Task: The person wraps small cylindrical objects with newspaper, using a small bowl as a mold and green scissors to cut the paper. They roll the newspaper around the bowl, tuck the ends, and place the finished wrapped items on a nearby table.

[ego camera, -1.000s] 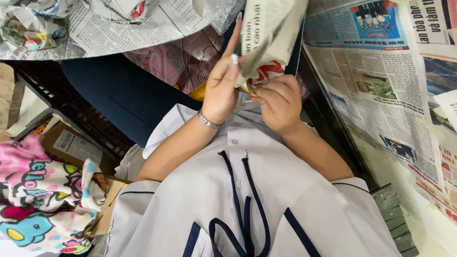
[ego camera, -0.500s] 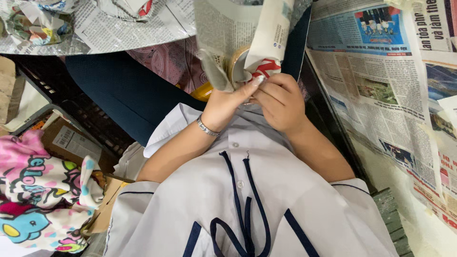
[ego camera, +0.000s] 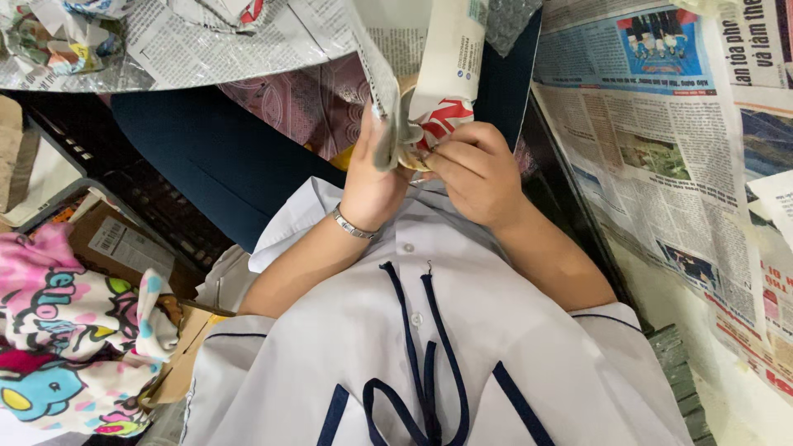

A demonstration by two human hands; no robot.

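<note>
My left hand, with a silver bracelet at the wrist, grips the lower end of a long bundle wrapped in newspaper. My right hand pinches the same end from the right, fingers closed on the crumpled paper near a red mark. The bundle stands nearly upright in front of my chest, its top running out of view. What lies inside the wrapping is hidden. Both forearms rest against my white shirt with dark blue trim.
Newspaper sheets cover the surface on the right. More crumpled newspaper lies at the top left. A pink cartoon-print cloth and a cardboard box sit at the left, beside a dark crate.
The wrapped bundle has shifted slightly left and upright. My left hand, open-fingered against it a second ago, has come down and closed on its lower end beside my right hand.
</note>
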